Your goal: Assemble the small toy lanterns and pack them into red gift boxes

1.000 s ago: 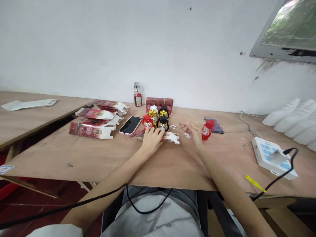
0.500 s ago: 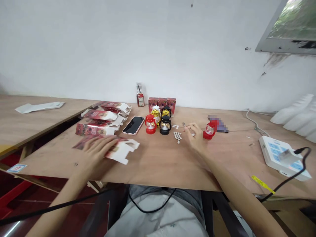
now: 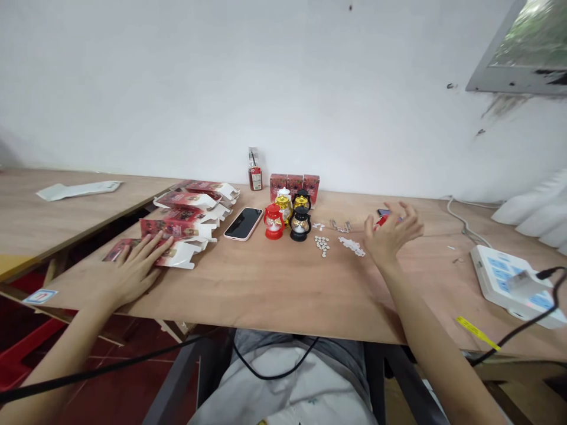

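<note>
My left hand (image 3: pixel 133 271) lies flat with fingers stretched on a flattened red-and-white carton (image 3: pixel 175 252) at the table's left front edge. More flat cartons (image 3: pixel 190 206) are stacked just behind it. My right hand (image 3: pixel 392 233) hovers with fingers spread over a small red lantern (image 3: pixel 380 222), mostly hiding it. Between the hands stand several small lanterns: a red one (image 3: pixel 273 222), a black one (image 3: pixel 300 224), gold ones (image 3: pixel 284 206). Small white button cells (image 3: pixel 321 244) and white bits (image 3: pixel 352 246) lie to the left of my right hand.
A phone (image 3: pixel 243 224) lies face up next to the cartons. Three red boxes (image 3: pixel 295 184) and a small bottle (image 3: pixel 254 174) stand at the wall. A white power strip (image 3: pixel 509 283) with a black cable sits at the right. A second table (image 3: pixel 53 206) adjoins on the left.
My left hand slid a flat carton from beside the lanterns to the left front edge. My right hand rose from the small parts and reached right, over the red lantern.
</note>
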`<state>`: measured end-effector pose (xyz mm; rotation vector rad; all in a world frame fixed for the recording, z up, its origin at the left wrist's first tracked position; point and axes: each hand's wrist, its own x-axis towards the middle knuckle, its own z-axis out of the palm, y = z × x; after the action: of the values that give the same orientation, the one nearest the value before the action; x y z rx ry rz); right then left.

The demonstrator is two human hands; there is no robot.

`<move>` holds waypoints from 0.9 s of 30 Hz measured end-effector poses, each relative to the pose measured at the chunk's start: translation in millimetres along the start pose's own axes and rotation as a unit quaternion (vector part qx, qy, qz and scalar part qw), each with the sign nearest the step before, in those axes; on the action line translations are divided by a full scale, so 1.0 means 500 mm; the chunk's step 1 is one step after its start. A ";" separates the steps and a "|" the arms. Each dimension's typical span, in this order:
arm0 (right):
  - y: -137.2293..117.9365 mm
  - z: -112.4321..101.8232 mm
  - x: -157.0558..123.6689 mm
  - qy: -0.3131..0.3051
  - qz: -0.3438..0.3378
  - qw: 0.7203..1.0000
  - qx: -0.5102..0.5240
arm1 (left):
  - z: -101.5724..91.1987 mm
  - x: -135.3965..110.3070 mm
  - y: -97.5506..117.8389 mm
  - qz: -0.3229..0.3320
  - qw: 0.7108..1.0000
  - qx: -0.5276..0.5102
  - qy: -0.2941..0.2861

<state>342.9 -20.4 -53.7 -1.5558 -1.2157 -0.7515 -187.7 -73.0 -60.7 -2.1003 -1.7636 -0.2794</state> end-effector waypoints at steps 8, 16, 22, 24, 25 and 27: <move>0.033 0.008 0.015 -0.069 0.139 0.988 -0.024 | 0.013 0.024 -0.054 -0.015 0.992 -0.123 -0.019; 0.055 0.004 0.026 -0.198 0.220 0.954 -0.052 | -0.014 0.043 -0.003 -0.012 0.956 -0.226 0.189; 0.059 -0.001 0.044 -0.095 0.154 0.982 0.057 | -0.079 0.076 0.201 0.175 0.906 -0.291 0.253; 0.052 -0.002 0.051 -0.037 0.134 0.974 0.178 | -0.087 0.090 0.283 0.258 0.878 -0.355 0.191; 0.045 -0.002 0.053 -0.023 0.135 0.958 0.252 | -0.088 0.098 0.323 0.288 0.866 -0.379 0.151; 0.024 0.000 0.048 -0.035 0.161 0.899 0.405 | -0.082 0.117 0.398 0.286 0.842 -0.450 0.079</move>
<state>361.8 -12.7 -36.3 -1.0307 -1.0755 0.0570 21.7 -64.5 -33.0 -2.9757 -0.8555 -1.2431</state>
